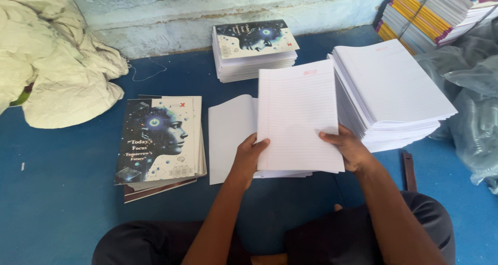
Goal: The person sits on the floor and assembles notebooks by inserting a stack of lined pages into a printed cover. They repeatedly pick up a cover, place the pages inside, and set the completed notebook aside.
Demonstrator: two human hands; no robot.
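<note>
One bundle of ruled sheets [298, 117], held above blue floor [62, 218]: left hand [249, 153] gripping bottom-left edge, right hand [348, 150] gripping bottom-right. One tall ruled stack [394, 88] just right. Two piles of printed covers [161, 140] [255, 44]. One blank sheet [231, 135] beneath.

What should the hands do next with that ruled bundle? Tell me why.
Probably lower the ruled bundle onto the open white cover sheet. The left hand and right hand hold it raised directly over that sheet, its bottom edge near the blue floor.
</note>
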